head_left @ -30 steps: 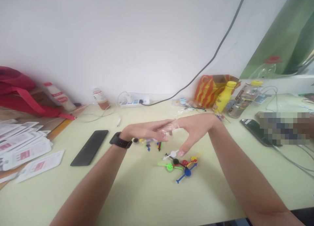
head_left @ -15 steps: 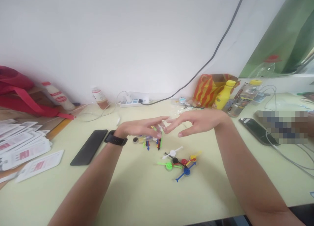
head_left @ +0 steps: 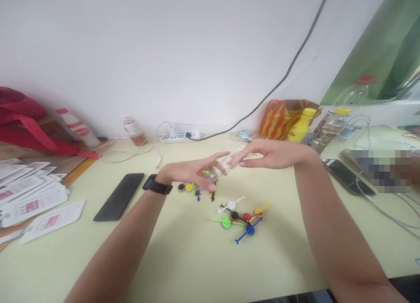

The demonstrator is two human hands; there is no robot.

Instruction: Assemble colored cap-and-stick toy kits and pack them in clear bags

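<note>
- Head cam, clock positions from mid-frame: the right hand (head_left: 275, 154) had drifted up and out to roughly 3 o'clock; a second earlier its thumb was right by the white spinner (head_left: 231, 205).
- The left hand (head_left: 190, 171), between 7 and 8, had barely moved in the last half second.
- The coloured spinners (head_left: 246, 216) sat in an overlapping cluster at 5 o'clock and hadn't budged.
- Some clear plastic (head_left: 225, 161) showed around both sets of fingertips, too see-through to make out properly. Fingers on both hands looked loosely spread, but I couldn't tell if either was pinching it.
- The left hand blocked part of a second pile (head_left: 213, 194) at 6. The yellow disc (head_left: 189, 188) beside it came out sharper than before.
- Both forearms ran off the bottom, and pixelation covered whatever was next to the glossy phone (head_left: 348, 176) at 3ish.
- Pale yellow-green table (head_left: 197, 259), white wall (head_left: 164, 53) behind, power strip (head_left: 179, 137) near 9, grey cable (head_left: 288, 71) climbing between 1 and 2.
</note>
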